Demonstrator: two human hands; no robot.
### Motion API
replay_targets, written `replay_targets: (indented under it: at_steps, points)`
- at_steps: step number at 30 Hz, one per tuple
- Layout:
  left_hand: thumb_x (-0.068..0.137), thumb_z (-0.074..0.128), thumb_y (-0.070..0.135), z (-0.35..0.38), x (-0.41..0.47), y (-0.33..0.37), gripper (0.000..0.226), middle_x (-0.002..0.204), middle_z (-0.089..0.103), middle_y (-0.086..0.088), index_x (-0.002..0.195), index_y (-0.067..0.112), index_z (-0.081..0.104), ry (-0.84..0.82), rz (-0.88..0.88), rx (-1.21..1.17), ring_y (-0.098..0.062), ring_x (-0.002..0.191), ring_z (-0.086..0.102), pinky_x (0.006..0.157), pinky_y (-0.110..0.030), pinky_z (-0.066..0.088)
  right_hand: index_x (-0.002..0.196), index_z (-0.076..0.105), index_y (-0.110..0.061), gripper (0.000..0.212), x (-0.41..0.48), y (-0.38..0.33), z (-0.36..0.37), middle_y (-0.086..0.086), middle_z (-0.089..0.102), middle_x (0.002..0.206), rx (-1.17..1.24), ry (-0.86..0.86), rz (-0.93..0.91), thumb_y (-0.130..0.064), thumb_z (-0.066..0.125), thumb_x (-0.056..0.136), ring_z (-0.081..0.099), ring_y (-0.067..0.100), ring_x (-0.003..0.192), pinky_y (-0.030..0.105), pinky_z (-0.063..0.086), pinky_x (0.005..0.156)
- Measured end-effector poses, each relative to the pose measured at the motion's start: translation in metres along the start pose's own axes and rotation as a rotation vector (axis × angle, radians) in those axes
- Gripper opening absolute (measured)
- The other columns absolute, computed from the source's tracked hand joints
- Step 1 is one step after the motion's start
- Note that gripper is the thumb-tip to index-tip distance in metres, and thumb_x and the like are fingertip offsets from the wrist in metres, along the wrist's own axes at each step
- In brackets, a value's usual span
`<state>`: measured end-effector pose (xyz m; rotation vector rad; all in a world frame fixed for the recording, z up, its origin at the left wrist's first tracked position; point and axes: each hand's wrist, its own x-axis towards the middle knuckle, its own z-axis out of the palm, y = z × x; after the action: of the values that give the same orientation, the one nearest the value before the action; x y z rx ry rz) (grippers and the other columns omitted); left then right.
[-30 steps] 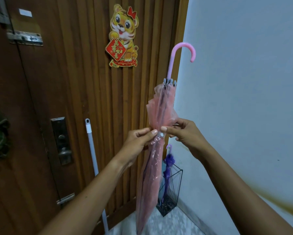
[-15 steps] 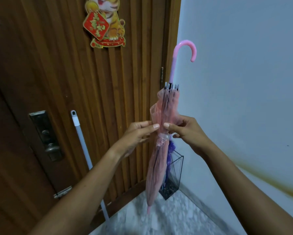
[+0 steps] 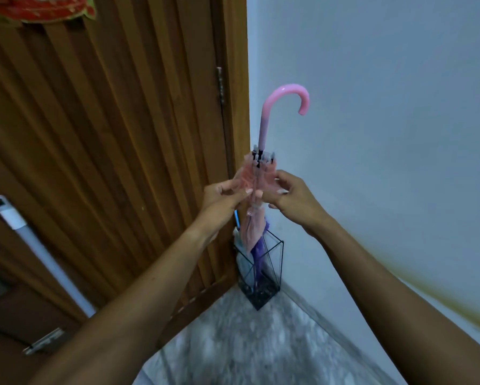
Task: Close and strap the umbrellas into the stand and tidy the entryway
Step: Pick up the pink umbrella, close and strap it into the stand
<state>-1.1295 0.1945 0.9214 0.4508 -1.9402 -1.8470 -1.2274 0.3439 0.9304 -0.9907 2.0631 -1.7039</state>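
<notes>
Head view: pink translucent umbrella (image 3: 257,175) with a hooked pink handle is folded and held upright, handle up. Its lower end hangs at the mouth of the black wire-frame stand (image 3: 282,245) in the corner; cannot tell whether the tip is inside. Left hand (image 3: 222,197) and right hand (image 3: 294,200) both pinch the gathered canopy near its top, fingertips meeting at the front. The strap is too small to make out.

Judgement: closing done, strapping in hand, stowing left.

Count:
- hands, two
- stand, one
- umbrellas, two certain: the pink one in hand and a purple umbrella (image 3: 259,254) in the stand
- pale item beside the purple one, unidentified
- white pole (image 3: 39,251), one, leaning on the slatted wooden door (image 3: 122,134)

Tidying pending.
</notes>
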Motion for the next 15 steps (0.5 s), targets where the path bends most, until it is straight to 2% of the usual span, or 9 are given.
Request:
replay_targets:
  at_steps: [2,5,7,10,12,14,15]
  points:
    - [0.091,0.069,0.004,0.012,0.024,-0.017,0.024,0.101,0.078,-0.006,0.114,0.002,0.072,0.030,-0.025,-0.024,-0.022,0.097,0.074,0.084,-0.029,0.059,0.110,0.070,-0.019,0.023,0.022,0.023,-0.007,-0.009,0.072,0.101,0.001,0.024,0.010,-0.015,0.074,0.088,0.065,0.004,0.090,0.030,0.053,0.087]
    - [0.091,0.069,0.005,0.021,0.056,-0.040,0.016,0.085,0.077,0.005,0.105,0.009,0.075,0.024,-0.067,-0.008,-0.008,0.080,0.071,0.069,-0.018,0.055,0.110,0.073,-0.019,0.025,0.059,0.061,-0.012,-0.005,0.074,0.107,-0.033,0.067,0.025,-0.016,0.074,0.086,0.067,0.015,0.103,0.041,0.054,0.095]
    - [0.091,0.071,0.011,0.021,0.080,-0.061,0.011,0.080,0.074,-0.002,0.089,0.019,0.078,0.006,-0.057,0.036,-0.010,0.072,0.065,0.065,-0.022,0.051,0.110,0.074,-0.018,0.024,0.081,0.087,-0.011,-0.002,0.074,0.107,-0.046,0.073,0.063,-0.014,0.073,0.086,0.066,0.020,0.105,0.045,0.054,0.096]
    - [0.089,0.073,0.010,0.017,0.125,-0.105,0.026,0.071,0.075,0.007,0.069,0.028,0.080,0.010,-0.139,0.085,-0.003,0.063,0.065,0.062,-0.022,0.050,0.109,0.075,-0.010,0.022,0.112,0.133,-0.006,0.003,0.073,0.105,-0.073,0.076,0.111,-0.005,0.070,0.088,0.067,0.018,0.098,0.046,0.056,0.092]
    - [0.090,0.072,0.011,0.015,0.149,-0.133,0.017,0.078,0.077,0.003,0.081,0.023,0.081,-0.032,-0.193,0.125,-0.006,0.071,0.068,0.066,-0.026,0.055,0.106,0.076,-0.008,0.019,0.127,0.165,0.000,0.004,0.075,0.104,-0.097,0.102,0.101,-0.006,0.072,0.088,0.069,0.015,0.094,0.047,0.057,0.089]
    - [0.091,0.071,0.011,0.012,0.178,-0.167,0.010,0.092,0.078,-0.012,0.095,0.015,0.079,-0.070,-0.198,0.140,-0.026,0.083,0.071,0.078,-0.045,0.057,0.105,0.075,-0.007,0.018,0.146,0.202,0.006,0.002,0.075,0.101,-0.080,0.113,0.185,-0.007,0.073,0.087,0.068,0.007,0.089,0.045,0.058,0.088]
    - [0.091,0.071,0.011,0.010,0.194,-0.186,0.011,0.095,0.077,-0.017,0.097,0.015,0.079,-0.089,-0.208,0.140,-0.033,0.085,0.070,0.080,-0.049,0.056,0.104,0.074,-0.005,0.017,0.157,0.222,0.008,0.001,0.074,0.098,-0.068,0.115,0.228,-0.004,0.074,0.087,0.067,0.001,0.085,0.042,0.059,0.086]
